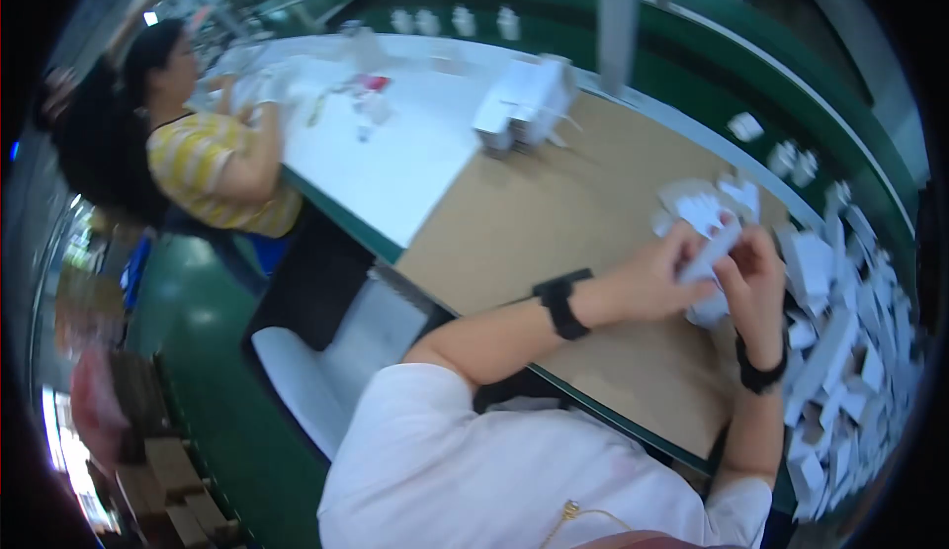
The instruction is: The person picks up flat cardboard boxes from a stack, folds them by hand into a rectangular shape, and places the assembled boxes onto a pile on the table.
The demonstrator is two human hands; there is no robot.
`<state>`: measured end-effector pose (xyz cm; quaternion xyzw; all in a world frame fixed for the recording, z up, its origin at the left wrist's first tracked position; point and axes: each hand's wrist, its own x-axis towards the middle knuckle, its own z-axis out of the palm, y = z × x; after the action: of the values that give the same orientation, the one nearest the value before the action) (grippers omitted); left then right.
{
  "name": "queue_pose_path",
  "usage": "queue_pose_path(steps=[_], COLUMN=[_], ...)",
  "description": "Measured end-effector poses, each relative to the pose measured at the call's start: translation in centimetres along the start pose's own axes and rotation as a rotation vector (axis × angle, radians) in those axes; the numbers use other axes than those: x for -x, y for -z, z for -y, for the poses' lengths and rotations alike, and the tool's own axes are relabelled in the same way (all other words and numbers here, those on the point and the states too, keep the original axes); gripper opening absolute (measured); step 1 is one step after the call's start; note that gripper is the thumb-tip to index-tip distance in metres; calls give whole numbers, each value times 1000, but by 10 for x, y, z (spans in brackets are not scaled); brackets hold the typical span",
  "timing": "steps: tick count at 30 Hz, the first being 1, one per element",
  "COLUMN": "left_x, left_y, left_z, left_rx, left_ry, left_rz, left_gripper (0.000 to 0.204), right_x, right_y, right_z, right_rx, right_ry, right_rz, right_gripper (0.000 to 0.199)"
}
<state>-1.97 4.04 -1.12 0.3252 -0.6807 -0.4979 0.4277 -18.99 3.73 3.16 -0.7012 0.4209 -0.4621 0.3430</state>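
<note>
Two bare hands are working over a brown board [563,208] on a long table: the left hand [660,274] is pinching a small white piece [707,255] between thumb and fingers, while the right hand [753,277] is gripping the same piece from the other side, its fingers curling around it. The piece is sitting tilted between the two hands, raised in front of the person's white shirt [514,475], and blur is hiding its exact shape. Black bands are circling both wrists. Loose white scraps [697,208] are lying on the board just beyond the fingers, and a large heap of white boxes [830,351] is spreading close by on the right. Farther up the board, near its edge with a white sheet [395,183], a cluster of white cartons [529,104] is standing. Behind the table a green conveyor [682,75] is carrying several small white items, well apart from the hands. At left, a co-worker in a yellow-and-white striped shirt [222,168] is facing the same table, hands busying themselves with white things too blurred to tell, while brown boxes [173,465] are resting at lower left
</note>
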Motion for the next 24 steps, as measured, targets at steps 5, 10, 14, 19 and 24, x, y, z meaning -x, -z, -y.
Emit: queue_pose_path(steps=[5,10,14,19,24], left_x=[9,13,10,6,3], left_y=[-11,-3,-4,0,16], left_z=[-16,-23,-6,-5,-25], left_rx=[16,369,190,370,434], left_ry=[-349,-41,-105,-49,82], left_rz=[-155,-23,28,-50,158], left_gripper=[59,51,48,59,76], right_x=[11,8,13,6,-2], right_y=[2,-20,-10,-17,5], right_z=[3,12,-11,5,13], right_rx=[-151,-456,-426,-89,-172], right_ry=[46,-58,103,323,54], right_rz=[12,-81,61,-78,156], right_gripper=[21,18,13,19,26])
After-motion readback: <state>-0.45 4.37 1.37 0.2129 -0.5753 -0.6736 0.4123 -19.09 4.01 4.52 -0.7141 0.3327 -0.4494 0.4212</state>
